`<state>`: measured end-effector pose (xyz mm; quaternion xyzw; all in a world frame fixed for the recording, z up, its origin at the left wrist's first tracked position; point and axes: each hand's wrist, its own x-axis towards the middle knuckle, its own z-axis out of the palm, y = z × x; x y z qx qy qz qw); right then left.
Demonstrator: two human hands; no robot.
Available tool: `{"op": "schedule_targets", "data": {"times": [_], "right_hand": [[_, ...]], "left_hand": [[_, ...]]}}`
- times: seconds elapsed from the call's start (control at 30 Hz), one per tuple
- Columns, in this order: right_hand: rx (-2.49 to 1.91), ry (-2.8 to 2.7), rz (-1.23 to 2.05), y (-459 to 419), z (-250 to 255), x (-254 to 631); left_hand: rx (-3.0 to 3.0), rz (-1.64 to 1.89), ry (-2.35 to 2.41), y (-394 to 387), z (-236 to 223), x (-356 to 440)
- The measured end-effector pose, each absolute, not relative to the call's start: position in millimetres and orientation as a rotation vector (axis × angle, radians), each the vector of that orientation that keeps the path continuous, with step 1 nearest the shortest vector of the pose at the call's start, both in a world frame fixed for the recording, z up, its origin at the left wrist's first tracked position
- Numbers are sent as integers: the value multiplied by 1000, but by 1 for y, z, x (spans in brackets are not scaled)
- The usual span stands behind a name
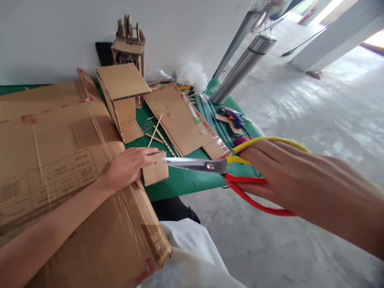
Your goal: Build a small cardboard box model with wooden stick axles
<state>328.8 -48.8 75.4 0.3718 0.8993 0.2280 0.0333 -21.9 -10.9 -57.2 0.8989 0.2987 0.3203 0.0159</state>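
Note:
My left hand (130,165) grips a small cardboard piece (156,172) by its left side, at the edge of the large flattened cardboard box (69,132). On the right, my right hand (271,172) is closed round the handles of a pair of scissors (207,165), one handle yellow and the other red. The blades point left and look nearly closed. Their tips overlap the small piece in view; whether they touch it I cannot tell. A small dark mark shows on the piece near the tips.
Behind my hands on the green table (180,180) are a folded cardboard frame (126,82), cardboard sheets (180,120), thin sticks (156,130), clear glue sticks (214,120) and a blue glue gun (232,116). A steel flask (243,68) stands at the right edge.

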Motion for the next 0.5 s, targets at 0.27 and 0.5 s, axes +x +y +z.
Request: {"op": "schedule_targets", "data": {"times": [0.27,0.5], "right_hand": [[1044,2823,812,-53,74,318],[1034,2817,817,-52,73,313]], "left_hand": [[2794,876,995,-12,-59,-22],[2793,828,1033,-12,-59,-22]]}}
